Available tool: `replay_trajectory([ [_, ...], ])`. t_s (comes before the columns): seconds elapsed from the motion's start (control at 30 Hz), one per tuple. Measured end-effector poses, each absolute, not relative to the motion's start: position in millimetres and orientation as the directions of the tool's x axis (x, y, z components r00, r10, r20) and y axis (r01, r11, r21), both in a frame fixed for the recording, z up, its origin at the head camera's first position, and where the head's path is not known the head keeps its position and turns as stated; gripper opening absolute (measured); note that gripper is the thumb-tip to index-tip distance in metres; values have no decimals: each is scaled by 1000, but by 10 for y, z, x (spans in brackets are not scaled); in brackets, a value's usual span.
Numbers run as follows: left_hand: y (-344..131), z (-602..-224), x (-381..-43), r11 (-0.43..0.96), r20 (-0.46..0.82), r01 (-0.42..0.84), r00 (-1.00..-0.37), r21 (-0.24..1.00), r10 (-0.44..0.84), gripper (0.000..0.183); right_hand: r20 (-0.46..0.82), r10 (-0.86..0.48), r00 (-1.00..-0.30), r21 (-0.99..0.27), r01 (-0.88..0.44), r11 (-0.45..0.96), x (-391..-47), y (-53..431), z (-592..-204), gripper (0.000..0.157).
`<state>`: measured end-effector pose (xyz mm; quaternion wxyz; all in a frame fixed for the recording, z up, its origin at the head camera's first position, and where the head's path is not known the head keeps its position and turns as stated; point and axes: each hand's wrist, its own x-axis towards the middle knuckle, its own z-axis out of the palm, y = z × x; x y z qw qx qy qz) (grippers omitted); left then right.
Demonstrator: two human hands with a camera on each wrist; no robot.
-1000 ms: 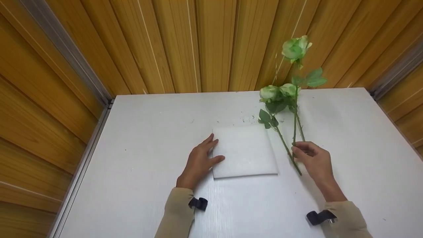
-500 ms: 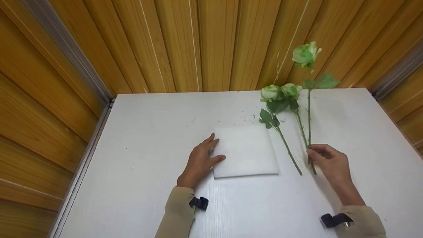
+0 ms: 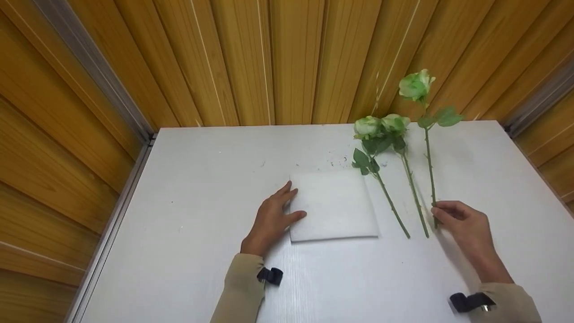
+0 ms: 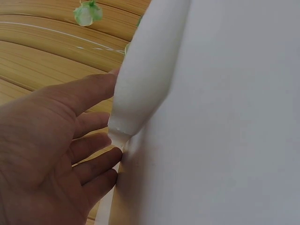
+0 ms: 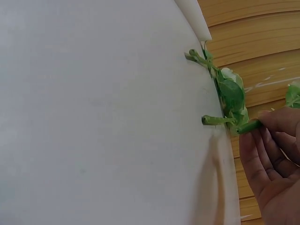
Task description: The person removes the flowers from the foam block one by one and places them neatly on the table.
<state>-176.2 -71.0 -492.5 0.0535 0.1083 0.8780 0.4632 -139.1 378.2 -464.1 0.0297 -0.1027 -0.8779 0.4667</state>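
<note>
My right hand (image 3: 468,226) pinches a green artificial-looking rose (image 3: 415,84) by the lower stem, between thumb and fingertips. The bloom stands raised beyond the table's back edge in the head view; the cut stem end (image 5: 248,127) pokes out of the pinch in the right wrist view. Just left of it, a second rose (image 3: 395,123) and a third rose (image 3: 367,127) lie side by side, stems toward me. My left hand (image 3: 271,220) rests with loosely spread fingers at the left edge of a flat white square pad (image 3: 334,206), thumb over its top.
Everything lies on a white table (image 3: 215,188), with small dark specks near its back. A yellow wood-patterned wall (image 3: 291,63) rises directly behind it. Metal frame posts (image 3: 103,67) border the corners. Black straps (image 3: 270,276) sit at both wrists.
My right hand has carried the rose to the right and lowered it a little, away from the two lying roses. The middle rose's stem has shifted rightward early on. My left hand stays put.
</note>
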Motion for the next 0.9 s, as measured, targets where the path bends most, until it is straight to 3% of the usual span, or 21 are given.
replay_trajectory([
  [0.37,-726,-4913,-1753,532,27,161,-968,831,249,69,-44,204,-978,-820,152,552,-1362,3931,-4695,42],
  [0.9,-726,-4907,-1745,533,32,169,-966,829,255,68,-146,237,-961,-761,262,593,-1342,4063,-4745,42],
])
